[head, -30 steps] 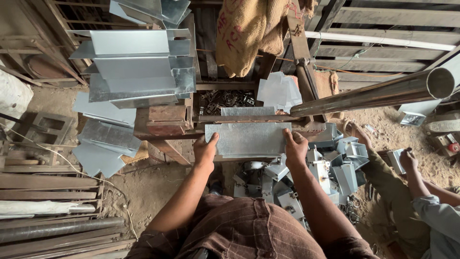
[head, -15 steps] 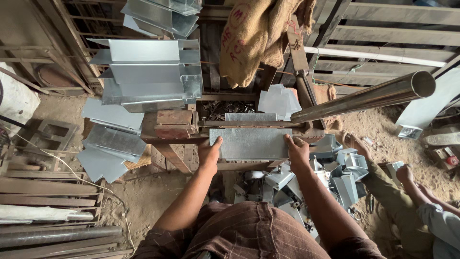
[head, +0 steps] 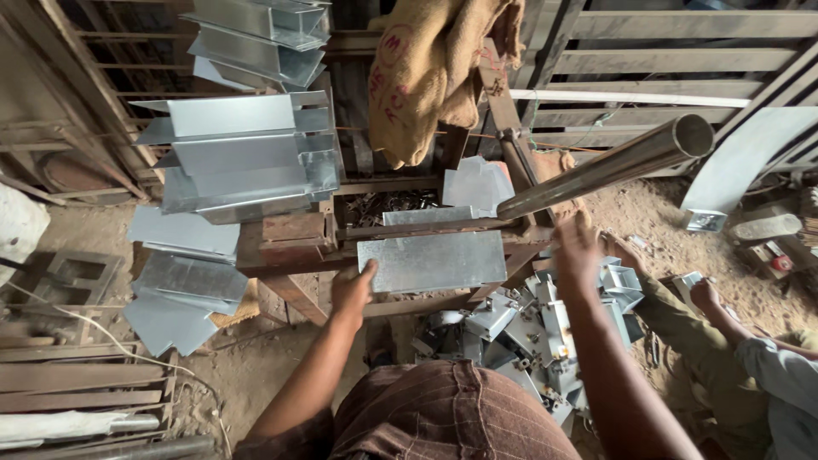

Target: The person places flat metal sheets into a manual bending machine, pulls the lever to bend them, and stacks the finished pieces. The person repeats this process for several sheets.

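Observation:
A flat grey metal sheet (head: 434,260) lies across the rusty bending frame (head: 294,243) in front of me. My left hand (head: 352,290) grips the sheet's near left corner. My right hand (head: 578,243) is off the sheet, raised and blurred, just under the long steel lever pipe (head: 613,166) that sticks out to the right. Its fingers look loosely spread with nothing in them.
Folded metal channels (head: 243,158) are stacked at left, flat sheets (head: 183,281) below them on the dirt. Small bent brackets (head: 528,328) pile under the frame. A burlap sack (head: 430,68) hangs above. Another person's arm (head: 733,328) reaches in at right.
My right hand has let go of the sheet's right edge and moved right and up toward the lever pipe. The left hand stays on the sheet. The view has shifted closer.

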